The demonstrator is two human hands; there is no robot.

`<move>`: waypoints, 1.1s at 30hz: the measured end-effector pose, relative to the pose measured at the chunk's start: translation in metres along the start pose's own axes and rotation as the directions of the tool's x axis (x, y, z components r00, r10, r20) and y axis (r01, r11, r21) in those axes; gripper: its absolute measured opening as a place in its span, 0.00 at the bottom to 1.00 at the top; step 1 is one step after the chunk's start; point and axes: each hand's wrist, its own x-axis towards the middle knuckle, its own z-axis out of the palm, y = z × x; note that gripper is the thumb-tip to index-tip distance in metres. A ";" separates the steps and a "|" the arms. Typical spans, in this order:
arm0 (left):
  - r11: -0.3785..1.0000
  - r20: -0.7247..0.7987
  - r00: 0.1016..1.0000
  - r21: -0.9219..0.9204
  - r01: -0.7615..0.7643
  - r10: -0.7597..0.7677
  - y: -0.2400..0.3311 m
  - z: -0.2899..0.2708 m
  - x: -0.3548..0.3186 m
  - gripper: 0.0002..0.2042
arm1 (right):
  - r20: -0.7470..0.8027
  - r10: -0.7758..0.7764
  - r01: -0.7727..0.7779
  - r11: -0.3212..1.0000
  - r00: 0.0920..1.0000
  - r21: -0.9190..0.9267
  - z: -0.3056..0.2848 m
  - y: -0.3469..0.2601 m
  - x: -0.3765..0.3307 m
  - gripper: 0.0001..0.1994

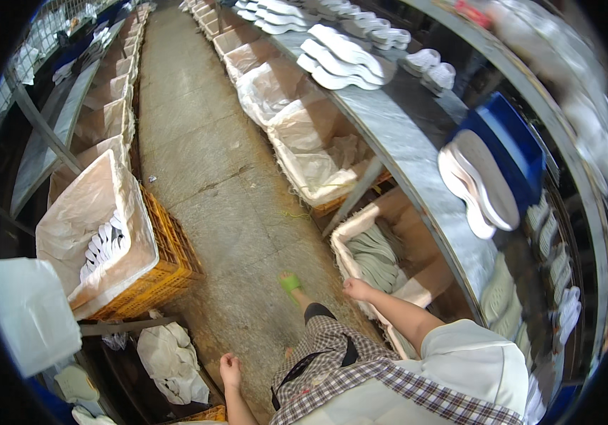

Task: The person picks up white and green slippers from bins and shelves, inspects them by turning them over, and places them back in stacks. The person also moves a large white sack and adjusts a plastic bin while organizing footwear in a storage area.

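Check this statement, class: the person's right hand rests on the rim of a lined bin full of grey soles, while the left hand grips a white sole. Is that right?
One detail is wrong. The left hand holds nothing; it hangs empty and loosely closed above the floor. The rest stands: the right hand rests on the rim of the lined bin of grey soles, as the head view shows.

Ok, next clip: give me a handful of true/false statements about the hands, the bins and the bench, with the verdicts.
1. The right hand rests at the rim of a lined bin of grey-green insoles. True.
2. The left hand holds a white sole. False: it hangs closed over the concrete floor, holding nothing visible.
3. The orange crate holds white soles inside a plastic liner. True.
4. The metal bench carries only grey-green insoles. False: stacks of white soles lie on it.
5. The visible foot wears a green sandal. True.
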 end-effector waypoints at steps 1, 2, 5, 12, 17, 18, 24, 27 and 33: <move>1.000 0.010 1.000 -0.022 -0.006 0.007 -0.003 0.005 0.009 0.06 | -0.001 0.032 -0.032 0.997 0.999 0.063 -0.013 -0.013 0.028 0.19; 0.996 0.016 0.997 -0.046 0.074 -0.073 -0.007 0.008 0.021 0.05 | 0.000 0.072 -0.071 0.991 0.997 0.117 -0.023 -0.027 0.056 0.20; 0.886 -0.069 0.934 0.300 0.354 -0.350 -0.024 0.018 0.029 0.06 | -0.039 0.063 -0.062 0.998 0.997 0.034 -0.063 -0.079 0.149 0.25; 0.834 0.011 0.923 0.433 0.343 -0.385 0.033 0.061 0.044 0.16 | 0.024 0.204 -0.193 0.954 0.979 -0.231 -0.143 -0.162 0.304 0.27; 0.945 0.027 0.944 0.021 0.327 -0.328 0.110 0.098 0.093 0.14 | -0.101 0.219 -0.237 0.941 0.971 -0.240 -0.150 -0.178 0.389 0.36; 0.921 0.045 0.920 -0.015 0.390 -0.389 0.117 0.104 0.103 0.14 | -0.175 0.215 -0.253 0.938 0.961 -0.237 -0.147 -0.178 0.407 0.36; 0.882 0.040 0.888 -0.098 0.461 -0.459 0.102 0.143 0.122 0.23 | -0.256 0.264 -0.298 0.949 0.930 -0.103 -0.130 -0.164 0.499 0.29; 0.829 0.097 0.830 -0.059 0.556 -0.549 0.084 0.151 0.118 0.24 | -0.350 0.208 -0.261 0.959 0.913 -0.112 -0.120 -0.155 0.517 0.22; 0.869 0.060 0.879 -0.136 0.476 -0.472 0.029 0.146 0.124 0.21 | -0.440 0.101 -0.212 0.954 0.892 -0.211 -0.161 -0.158 0.492 0.16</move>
